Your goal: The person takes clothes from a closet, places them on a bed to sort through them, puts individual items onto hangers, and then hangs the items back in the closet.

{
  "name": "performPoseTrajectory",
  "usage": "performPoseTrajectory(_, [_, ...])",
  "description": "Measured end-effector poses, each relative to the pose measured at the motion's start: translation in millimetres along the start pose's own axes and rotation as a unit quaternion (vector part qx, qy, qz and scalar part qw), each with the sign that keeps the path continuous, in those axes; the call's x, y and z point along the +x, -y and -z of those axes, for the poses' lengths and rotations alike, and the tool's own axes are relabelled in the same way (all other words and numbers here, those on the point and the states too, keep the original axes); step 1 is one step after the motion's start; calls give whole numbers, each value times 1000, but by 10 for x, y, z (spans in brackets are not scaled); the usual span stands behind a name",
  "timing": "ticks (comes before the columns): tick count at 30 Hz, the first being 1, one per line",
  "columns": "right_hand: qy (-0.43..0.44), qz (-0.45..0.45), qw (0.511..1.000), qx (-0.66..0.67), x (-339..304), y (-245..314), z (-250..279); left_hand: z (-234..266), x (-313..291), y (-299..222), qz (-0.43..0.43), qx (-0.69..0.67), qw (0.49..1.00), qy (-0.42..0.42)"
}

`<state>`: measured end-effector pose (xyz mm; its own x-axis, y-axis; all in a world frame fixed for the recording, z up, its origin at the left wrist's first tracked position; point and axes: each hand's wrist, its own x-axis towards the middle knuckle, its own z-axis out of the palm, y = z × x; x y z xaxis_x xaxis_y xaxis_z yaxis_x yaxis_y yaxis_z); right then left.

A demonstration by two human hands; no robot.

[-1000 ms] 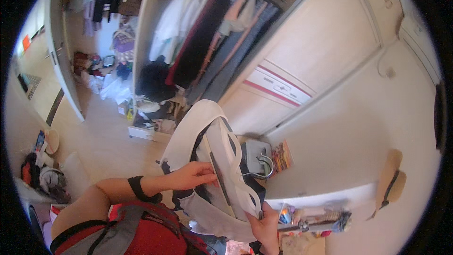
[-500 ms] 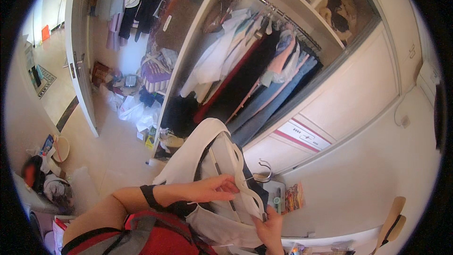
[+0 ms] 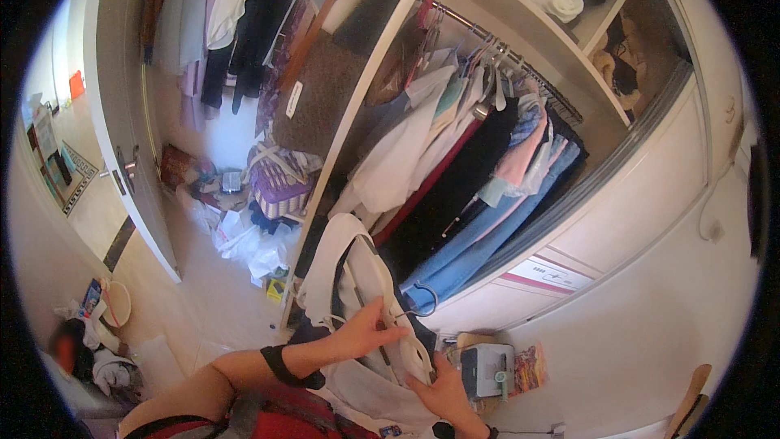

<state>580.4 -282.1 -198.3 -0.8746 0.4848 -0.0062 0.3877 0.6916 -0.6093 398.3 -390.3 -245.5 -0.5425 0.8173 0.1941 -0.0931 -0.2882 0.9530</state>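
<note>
A white clothes hanger (image 3: 373, 270) with a metal hook (image 3: 429, 299) lies lengthwise inside the neck of a white garment (image 3: 329, 264) with dark parts. My left hand (image 3: 366, 332) reaches across the garment, its fingers closed about the hanger's middle just below the hook. Lower down, my right hand (image 3: 443, 397) grips the hanger's near end together with the garment's edge, thumb on top. The garment's lower part hangs over my lap and is partly hidden by my left forearm.
Ahead stands an open wardrobe with clothes (image 3: 439, 146) on a metal rail (image 3: 479, 28). More clothes hang at the far left beside an open door (image 3: 126, 114). Plastic bags (image 3: 252, 244) and a purple basket (image 3: 280, 183) sit on the floor. A grey box (image 3: 487, 368) is at right.
My view has shifted, so the wardrobe appears lower and further right. The left hand has come from resting loosely over the hanger to closing on it by the hook; the right keeps its grip.
</note>
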Motion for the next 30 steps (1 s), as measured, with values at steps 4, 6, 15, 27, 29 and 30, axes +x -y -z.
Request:
performPoseTrajectory(4, [118, 14, 990, 70, 208, -288, -26, -1, 71, -15, 76, 91, 993, 12])
performPoseTrajectory(6, [199, 4, 967, 162, 399, -357, -18, 36, 118, -17, 80, 104, 991, -21])
performPoseTrajectory(15, [319, -204, 685, 623, 1064, -207, 206, 156, 673, 32, 53, 77, 995, -31])
performPoseTrajectory(27, [375, 106, 868, 309, 1933, -734, 693, 962, 1071, -466, 24, 129, 986, -100])
performPoseTrajectory(29, [365, 223, 872, 236, 2011, -744, 763, 1103, 1031, -659, 66, 141, 969, -192])
performPoseTrajectory(30, [369, 230, 872, 225, 2038, -733, 810, 1104, 969, -750, -17, 73, 976, -203])
